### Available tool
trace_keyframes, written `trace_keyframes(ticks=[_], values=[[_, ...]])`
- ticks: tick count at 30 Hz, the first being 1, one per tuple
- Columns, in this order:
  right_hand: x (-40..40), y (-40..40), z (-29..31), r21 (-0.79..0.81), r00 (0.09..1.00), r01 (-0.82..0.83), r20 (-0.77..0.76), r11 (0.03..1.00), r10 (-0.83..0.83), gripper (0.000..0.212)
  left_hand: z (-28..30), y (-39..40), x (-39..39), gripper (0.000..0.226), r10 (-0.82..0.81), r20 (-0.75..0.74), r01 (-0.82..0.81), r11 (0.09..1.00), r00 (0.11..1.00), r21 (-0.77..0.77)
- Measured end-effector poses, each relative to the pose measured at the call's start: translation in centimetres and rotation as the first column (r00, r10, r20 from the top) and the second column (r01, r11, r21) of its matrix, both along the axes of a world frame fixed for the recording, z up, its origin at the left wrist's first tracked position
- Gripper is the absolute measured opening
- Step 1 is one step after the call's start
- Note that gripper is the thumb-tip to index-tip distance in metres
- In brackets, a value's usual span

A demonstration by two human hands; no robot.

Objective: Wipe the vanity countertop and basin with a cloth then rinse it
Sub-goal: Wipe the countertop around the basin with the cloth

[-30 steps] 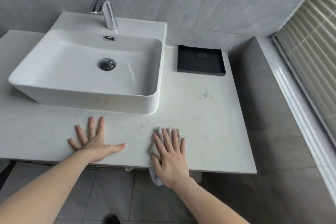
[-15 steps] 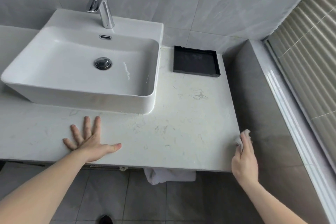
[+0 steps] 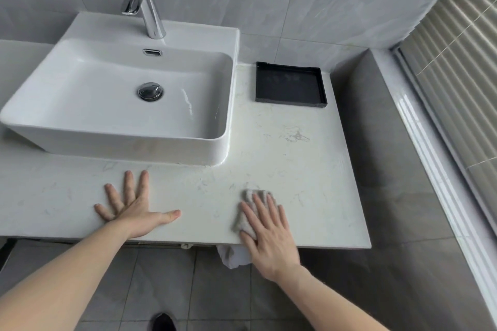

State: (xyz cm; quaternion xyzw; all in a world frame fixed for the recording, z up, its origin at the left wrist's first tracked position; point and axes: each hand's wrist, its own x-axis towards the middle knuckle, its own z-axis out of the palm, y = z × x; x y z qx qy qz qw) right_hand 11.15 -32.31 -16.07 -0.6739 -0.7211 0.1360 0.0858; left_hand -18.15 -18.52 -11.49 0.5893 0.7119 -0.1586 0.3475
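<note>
Right hand (image 3: 265, 234) presses a grey cloth (image 3: 246, 219) flat on the counter (image 3: 309, 183) — fingers straight; left hand (image 3: 134, 208) lies splayed beside it, basin (image 3: 129, 140) just beyond.

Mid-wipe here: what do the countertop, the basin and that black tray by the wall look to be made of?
White veined countertop: looks like polished marble or quartz, from the faint grey veins and soft sheen. White rectangular basin: glazed ceramic, by its glossy highlights. Square black tray: matte, probably plastic or coated metal; I cannot tell which.
</note>
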Motion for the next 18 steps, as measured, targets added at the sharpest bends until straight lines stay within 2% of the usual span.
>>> trace_keyframes(ticks=[2,5,8,10,12,15,16,18], values=[[4.3,-1.5,-0.4,0.001,0.991,0.136,0.005,0.991,-0.136,0.063,0.1,0.1,0.0,0.138,0.003,0.005,-0.003,1.0,1.0,-0.002],[11.9,-3.7,-0.9,-0.027,0.928,0.373,-0.012,0.927,-0.374,0.063,0.3,-0.1,0.0,0.137,-0.001,0.011,0.001,1.0,1.0,0.0],[16.3,-4.3,0.7,-0.014,0.807,0.579,-0.127,0.815,-0.576,0.052,0.4,0.0,-0.1,0.137,-0.002,0.008,0.002,1.0,1.0,0.001],[15.3,-3.4,1.7,0.021,0.732,0.663,-0.229,0.748,-0.642,0.052,0.3,0.0,-0.1,0.138,0.0,0.01,0.0,1.0,1.0,-0.003],[12.0,-1.7,1.8,0.046,0.755,0.619,-0.313,0.784,-0.577,0.058,0.2,0.1,-0.2,0.138,0.0,0.007,0.0,1.0,1.0,-0.004],[3.7,0.7,0.4,-0.041,0.89,0.375,-0.265,0.926,-0.372,0.083,0.2,0.1,-0.3,0.138,-0.003,0.0,0.003,1.0,1.0,-0.003],[0.4,1.3,0.2,-0.075,0.93,0.284,-0.22,0.956,-0.294,0.082,0.1,0.1,-0.3,0.138,-0.004,-0.002,0.004,1.0,1.0,-0.003],[-5.2,2.0,-0.1,-0.06,0.985,0.132,-0.102,0.989,-0.137,0.066,0.0,0.1,-0.2,0.138,-0.007,-0.003,0.007,1.0,1.0,-0.005]])
